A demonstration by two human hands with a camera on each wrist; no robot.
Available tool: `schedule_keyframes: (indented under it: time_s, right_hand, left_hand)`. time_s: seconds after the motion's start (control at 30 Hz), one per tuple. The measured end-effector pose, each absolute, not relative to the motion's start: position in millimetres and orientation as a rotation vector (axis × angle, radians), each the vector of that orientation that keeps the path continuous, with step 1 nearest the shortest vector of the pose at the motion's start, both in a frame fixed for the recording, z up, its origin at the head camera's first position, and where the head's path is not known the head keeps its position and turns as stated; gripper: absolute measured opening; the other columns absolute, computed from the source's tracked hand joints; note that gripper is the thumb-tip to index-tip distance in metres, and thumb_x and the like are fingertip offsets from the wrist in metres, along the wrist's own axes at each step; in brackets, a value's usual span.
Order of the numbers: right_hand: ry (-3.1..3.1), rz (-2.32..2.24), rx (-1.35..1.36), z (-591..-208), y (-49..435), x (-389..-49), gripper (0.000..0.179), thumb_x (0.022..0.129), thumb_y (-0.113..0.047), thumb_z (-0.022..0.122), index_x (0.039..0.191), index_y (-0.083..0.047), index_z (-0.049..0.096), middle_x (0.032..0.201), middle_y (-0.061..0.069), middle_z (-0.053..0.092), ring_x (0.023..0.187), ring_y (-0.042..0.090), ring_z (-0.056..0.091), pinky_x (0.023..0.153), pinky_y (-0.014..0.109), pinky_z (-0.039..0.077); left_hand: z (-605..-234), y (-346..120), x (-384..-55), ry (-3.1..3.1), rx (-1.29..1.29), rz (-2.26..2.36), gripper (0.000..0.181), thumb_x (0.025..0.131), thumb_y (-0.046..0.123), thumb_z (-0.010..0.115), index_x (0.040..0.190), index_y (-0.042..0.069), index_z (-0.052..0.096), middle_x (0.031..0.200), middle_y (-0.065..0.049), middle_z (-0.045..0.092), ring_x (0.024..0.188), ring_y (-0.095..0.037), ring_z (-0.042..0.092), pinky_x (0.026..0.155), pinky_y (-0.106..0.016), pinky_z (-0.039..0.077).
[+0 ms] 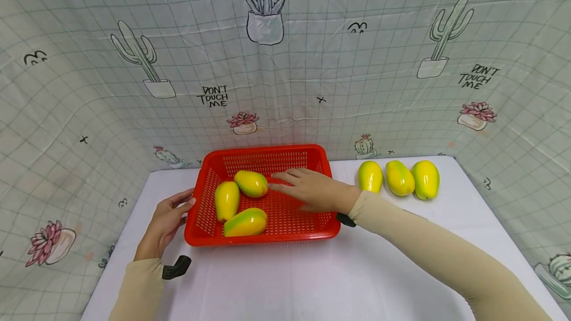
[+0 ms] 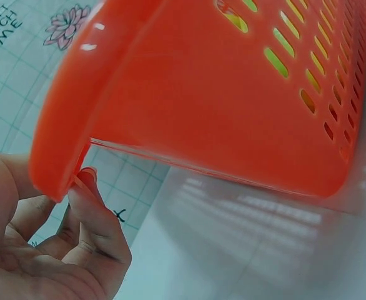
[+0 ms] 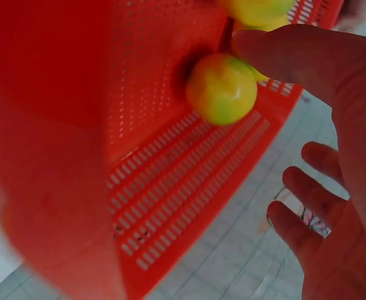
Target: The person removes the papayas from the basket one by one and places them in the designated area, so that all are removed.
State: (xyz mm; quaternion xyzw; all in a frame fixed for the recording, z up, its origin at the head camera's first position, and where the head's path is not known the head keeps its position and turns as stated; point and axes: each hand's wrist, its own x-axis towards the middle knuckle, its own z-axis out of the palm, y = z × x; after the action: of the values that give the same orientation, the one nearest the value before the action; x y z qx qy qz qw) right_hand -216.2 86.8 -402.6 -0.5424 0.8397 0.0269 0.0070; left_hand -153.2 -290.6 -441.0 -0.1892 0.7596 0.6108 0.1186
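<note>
A red plastic basket (image 1: 263, 240) with slotted sides stands on the white-covered table. Its left rim is held by my left hand (image 1: 167, 219), the thumb on one side and curled fingers beneath, as the left wrist view shows. Inside lie three yellow-green mangoes: an upper mango (image 1: 251, 184), a left mango (image 1: 227, 200) and a front mango (image 1: 246, 222). Over the basket's right half hovers my right hand (image 1: 312, 189), fingers extended and holding nothing. Its fingertips are close to the upper mango; in the right wrist view a mango (image 3: 222, 89) shows beyond the thumb.
To the right of the basket, three more mangoes sit in a row on the table: one nearest the basket (image 1: 370, 176), a middle one (image 1: 400, 178) and a far-right one (image 1: 426, 180). A patterned cloth (image 1: 294, 73) hangs behind and along both sides.
</note>
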Motion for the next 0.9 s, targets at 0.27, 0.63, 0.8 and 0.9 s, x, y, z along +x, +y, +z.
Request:
schedule_keyframes:
  time_s: [0.27,0.63,0.8,0.9]
  right_hand:
    - [2.563,0.144,-1.814,-404,61,-214,0.087,0.089,-0.024,0.088,0.162,-0.016,0.041,0.164,0.009,0.045,0.145,0.028,0.048,0.119,0.042,0.043]
    - [2.492,0.341,-1.915,-412,31,-211,0.079,0.097,-0.02,0.079,0.165,-0.022,0.038,0.168,0.003,0.041,0.149,0.024,0.047,0.122,0.039,0.038]
    - [2.454,0.343,-1.929,-414,18,-210,0.072,0.102,-0.014,0.07,0.165,-0.026,0.038,0.169,0.0,0.039,0.149,0.022,0.046,0.123,0.041,0.037]
    - [2.437,0.358,-1.916,-416,12,-210,0.071,0.103,-0.012,0.069,0.165,-0.028,0.038,0.169,-0.002,0.039,0.15,0.022,0.045,0.123,0.042,0.037]
  left_hand:
    - [-441,-290,-152,2.222,-0.554,1.781,0.062,0.111,0.022,0.056,0.165,0.004,0.032,0.167,-0.024,0.032,0.131,-0.029,0.047,0.082,-0.014,0.054]
    - [-443,-291,-152,2.234,-0.539,1.784,0.061,0.111,0.021,0.056,0.165,0.002,0.033,0.165,-0.024,0.033,0.123,-0.023,0.051,0.082,-0.015,0.054]
    - [-443,-291,-153,2.236,-0.542,1.786,0.06,0.111,0.019,0.055,0.165,0.002,0.033,0.165,-0.023,0.034,0.121,-0.021,0.051,0.081,-0.015,0.054]
    - [-442,-291,-153,2.237,-0.54,1.789,0.06,0.111,0.019,0.054,0.165,0.002,0.033,0.166,-0.023,0.034,0.121,-0.022,0.051,0.081,-0.015,0.054]
